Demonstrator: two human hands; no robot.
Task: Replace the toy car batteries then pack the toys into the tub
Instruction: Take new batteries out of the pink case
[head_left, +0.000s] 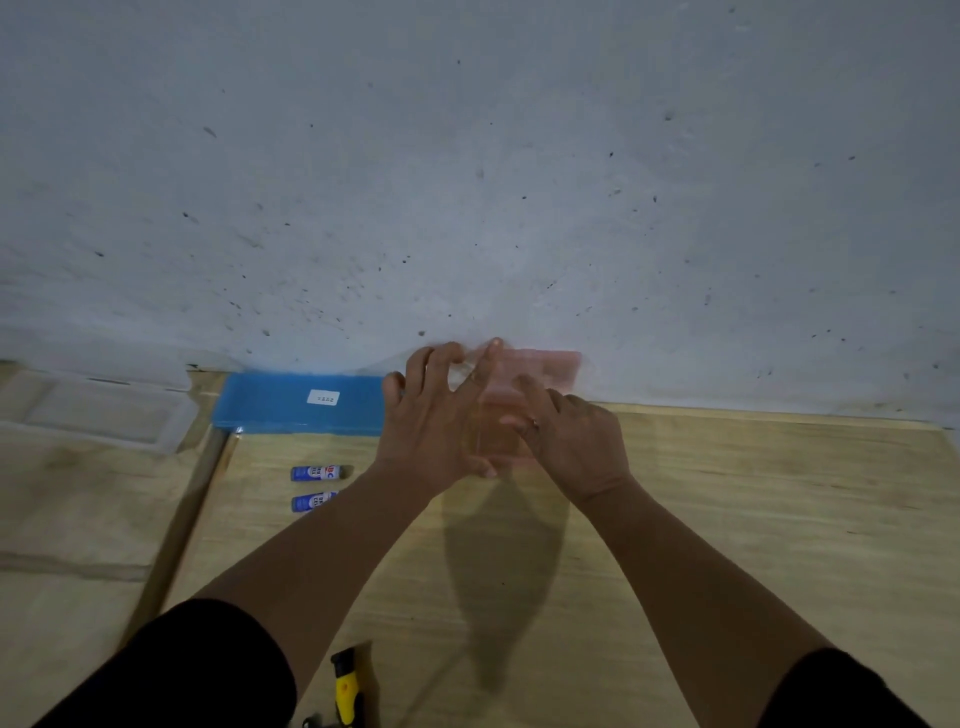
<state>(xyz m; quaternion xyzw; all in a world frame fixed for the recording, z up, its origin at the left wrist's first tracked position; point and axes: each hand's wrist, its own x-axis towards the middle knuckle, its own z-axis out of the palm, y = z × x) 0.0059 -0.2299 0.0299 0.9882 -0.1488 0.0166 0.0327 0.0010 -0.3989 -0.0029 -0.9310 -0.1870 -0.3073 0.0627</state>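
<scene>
- Both hands meet over the far middle of the wooden desk (727, 519), close to the grey speckled wall (467, 156) behind it.
- Between them is a blurred, see-through pinkish thing (550, 371); its shape is too smeared to name, so whether it is a toy car cannot be told.
- The left hand (441, 415) has its fingers spread and curled over the near left side of the pinkish thing, thumb low at its near edge, seeming to grip it.
- The right hand (576, 436) lies against the thing's right side with fingers bent towards it; a ring shows on one finger. Whether it pinches the thing or only touches it cannot be told from the blur.
- A flat blue lid or tray (301, 402) with a small white label lies against the wall, just left of the left hand.
- Two blue batteries (317, 473) lie side by side on the desk in front of the blue tray, near the left forearm; the nearer one is partly hidden by that arm.
- A clear plastic tub lid or tray (98, 410) rests at the far left, on a second wooden surface beside the desk.
- A yellow and black tool handle (347, 686) lies at the near edge, between the two arms, close to the left black sleeve (197, 670).
- The hands and arms cast a dark shadow on the desk below them.
</scene>
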